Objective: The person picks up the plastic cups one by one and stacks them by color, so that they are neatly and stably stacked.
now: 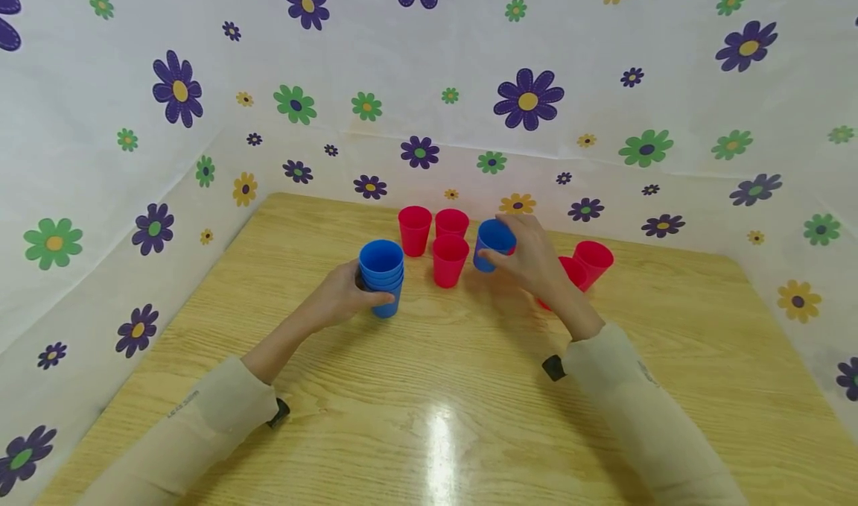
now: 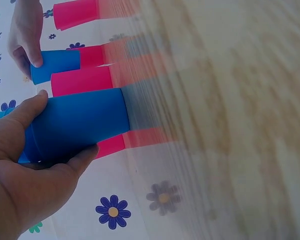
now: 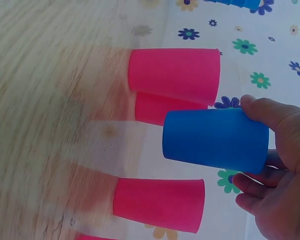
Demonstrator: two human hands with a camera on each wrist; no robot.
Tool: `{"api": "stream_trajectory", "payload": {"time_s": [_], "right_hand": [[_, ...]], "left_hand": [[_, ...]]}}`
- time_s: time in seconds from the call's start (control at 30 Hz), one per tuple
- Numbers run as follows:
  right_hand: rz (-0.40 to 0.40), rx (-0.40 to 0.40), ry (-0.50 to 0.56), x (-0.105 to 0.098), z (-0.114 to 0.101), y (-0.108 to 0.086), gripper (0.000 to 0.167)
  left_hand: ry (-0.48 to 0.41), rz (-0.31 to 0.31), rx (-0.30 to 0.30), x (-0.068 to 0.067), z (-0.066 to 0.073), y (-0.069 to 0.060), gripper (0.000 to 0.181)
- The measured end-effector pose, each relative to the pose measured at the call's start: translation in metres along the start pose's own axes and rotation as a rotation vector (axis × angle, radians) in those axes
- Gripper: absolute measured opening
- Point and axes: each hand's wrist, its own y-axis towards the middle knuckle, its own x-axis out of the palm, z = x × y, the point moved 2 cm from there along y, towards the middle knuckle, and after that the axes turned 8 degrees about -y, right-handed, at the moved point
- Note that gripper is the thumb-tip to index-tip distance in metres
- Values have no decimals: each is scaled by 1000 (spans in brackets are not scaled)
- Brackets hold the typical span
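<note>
My left hand (image 1: 338, 297) grips a stack of several nested blue cups (image 1: 382, 276), thumb across the near side; the stack is upright with its base at or close to the table. Between the thumb and fingers of my right hand (image 1: 532, 256) is a single blue cup (image 3: 215, 140), held near its rim. It is upright and raised off the table. Left of it stand three red cups: one at the back left (image 1: 415, 232), one behind (image 1: 452, 221) and one in front (image 1: 449, 261). Another red cup (image 3: 159, 205) shows below the held cup in the right wrist view.
Two red cups stand to the right, a far one (image 1: 593, 264) and a nearer one (image 1: 571, 269) partly hidden by my right arm. A wooden table (image 1: 375, 416) lies under everything. Flower-printed white cloth (image 1: 375, 51) rises behind it and on both sides.
</note>
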Motion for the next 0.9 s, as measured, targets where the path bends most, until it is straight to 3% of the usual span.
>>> {"api": "stream_trajectory", "payload": {"time_s": [0.53, 0.9], "right_hand": [[29, -71, 22, -8, -3, -33, 68], [-25, -105, 31, -8, -2, -56, 69]], "left_hand": [[11, -1, 11, -1, -1, 1, 75], [25, 3, 6, -1, 0, 0, 76]]}}
